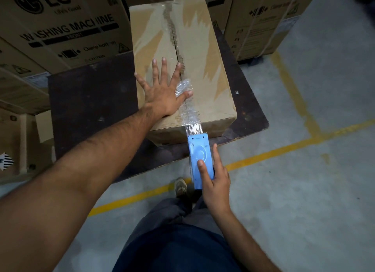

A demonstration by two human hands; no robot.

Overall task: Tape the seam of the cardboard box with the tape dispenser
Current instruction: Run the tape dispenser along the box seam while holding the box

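A long brown cardboard box [203, 48] lies on a dark board, its centre seam [174, 38] running away from me with torn old tape along it. My left hand [162, 91] lies flat with spread fingers on the near part of the lid, the thumb pinning a crumpled end of clear tape [186, 101] on the seam. The tape stretches over the box's near edge to a blue tape dispenser [199, 156], which my right hand [215, 180] grips just in front of the box.
The dark board [91, 109] carries the box. Large printed washing-machine cartons [60, 28] stand to the left and behind, another carton [269, 24] at the right rear. Yellow lines [284, 150] cross the grey floor. My legs and a shoe [180, 187] are below.
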